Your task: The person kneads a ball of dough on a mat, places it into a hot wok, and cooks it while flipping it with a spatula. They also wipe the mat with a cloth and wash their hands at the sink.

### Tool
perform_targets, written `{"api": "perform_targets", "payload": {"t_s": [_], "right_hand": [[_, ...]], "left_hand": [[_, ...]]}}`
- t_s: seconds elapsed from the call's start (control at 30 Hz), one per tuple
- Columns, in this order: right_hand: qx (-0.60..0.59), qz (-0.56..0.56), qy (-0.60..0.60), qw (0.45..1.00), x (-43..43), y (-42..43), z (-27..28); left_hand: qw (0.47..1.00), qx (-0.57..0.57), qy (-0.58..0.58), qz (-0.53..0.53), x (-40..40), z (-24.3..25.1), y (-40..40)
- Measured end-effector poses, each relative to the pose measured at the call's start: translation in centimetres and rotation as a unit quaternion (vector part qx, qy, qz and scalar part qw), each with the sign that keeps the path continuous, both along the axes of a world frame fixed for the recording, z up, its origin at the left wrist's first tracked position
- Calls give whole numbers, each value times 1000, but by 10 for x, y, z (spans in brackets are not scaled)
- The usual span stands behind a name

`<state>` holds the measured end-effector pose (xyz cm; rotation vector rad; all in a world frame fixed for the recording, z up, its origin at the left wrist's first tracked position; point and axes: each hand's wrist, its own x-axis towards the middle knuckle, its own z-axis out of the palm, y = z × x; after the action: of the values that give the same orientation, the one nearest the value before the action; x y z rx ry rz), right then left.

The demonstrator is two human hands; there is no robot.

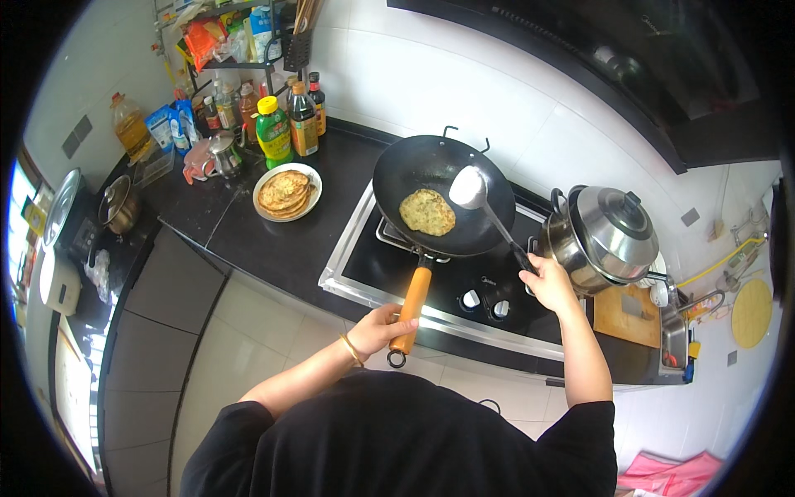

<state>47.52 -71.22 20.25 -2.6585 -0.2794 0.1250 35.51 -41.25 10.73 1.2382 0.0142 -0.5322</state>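
My left hand (377,330) grips the orange wooden handle of a black wok (407,155), which sits tilted over the gas hob (385,273). In my right hand (549,282) is the black handle of a metal wok spatula (469,187). Its shiny blade is inside the wok, to the right of a flat, speckled pancake (427,212) and apart from it. The pancake lies low on the wok's left side. On the black counter left of the hob, a white plate (318,194) holds a stack of browned pancakes (286,194).
Right of the wok stands a lidded steel pot (612,230), with a wooden cutting board (627,317) and a sink (674,338) beyond. Bottles, a green one with a yellow cap (273,133) among them, stand behind the plate. A range hood (621,74) hangs above.
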Motion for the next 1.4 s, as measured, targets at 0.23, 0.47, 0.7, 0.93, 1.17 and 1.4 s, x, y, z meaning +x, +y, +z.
{"api": "perform_targets", "payload": {"t_s": [0.23,0.47,0.7,0.93,1.17,1.4], "right_hand": [[129,32,98,986,10,6,-26],[182,16,121,976,26,0,-49],[312,3,186,932,22,30,-21],[225,-6,153,962,37,45,-52],[283,2,172,944,25,37,-27],[238,-21,256,937,4,34,-4]], "left_hand": [[1000,-6,1,4,0,-1,1],[1000,-1,-4,4,0,1,0],[1000,11,-7,1,-1,5,1],[1000,7,-8,0,0,0,0],[1000,-1,-5,5,0,0,0],[1000,6,-7,3,0,-2,1]]}}
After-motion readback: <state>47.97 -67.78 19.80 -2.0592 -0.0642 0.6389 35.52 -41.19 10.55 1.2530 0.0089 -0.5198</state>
